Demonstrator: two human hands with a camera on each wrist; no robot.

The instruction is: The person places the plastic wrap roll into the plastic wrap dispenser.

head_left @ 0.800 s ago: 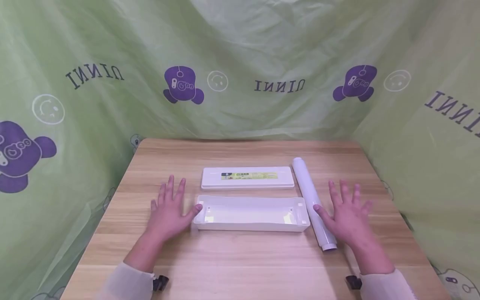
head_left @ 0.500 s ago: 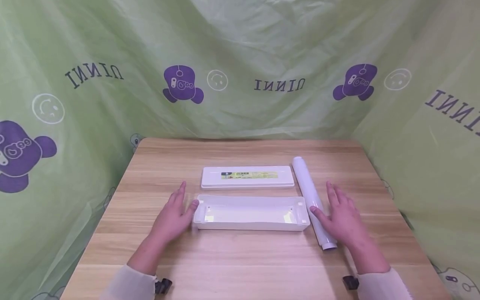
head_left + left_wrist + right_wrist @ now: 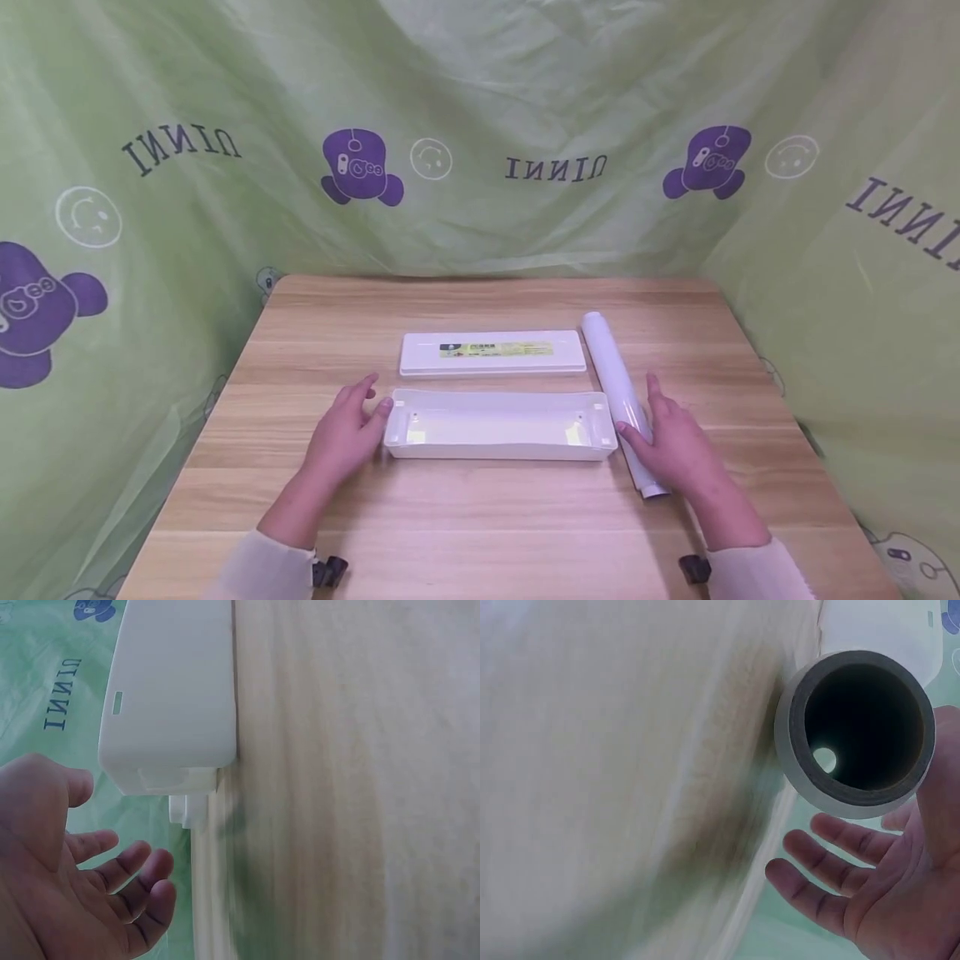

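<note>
A long white plastic box (image 3: 495,451), open at the top, lies crosswise on the wooden table. Beside its left end is my left hand (image 3: 347,433), fingers loosely bent and holding nothing. In the left wrist view that hand (image 3: 90,862) appears apart from the box (image 3: 176,682). To the right of the box lies a roll of clear plastic wrap (image 3: 617,375) with a hollow core. My right hand (image 3: 678,446) hovers by the near part of the roll, thumb over it. The right wrist view shows relaxed fingers (image 3: 810,896) beside the roll's end (image 3: 787,754), gripping nothing.
Behind the box lies a flat white lid (image 3: 420,360) with a yellow-green label (image 3: 495,349). The wooden table (image 3: 480,525) extends in front of the box. Green printed fabric (image 3: 480,225) hangs behind and along both sides.
Both hands have drawn slightly inward, and their spread fingers have come together and bent a little. The box, lid and roll remain where they were on the table.
</note>
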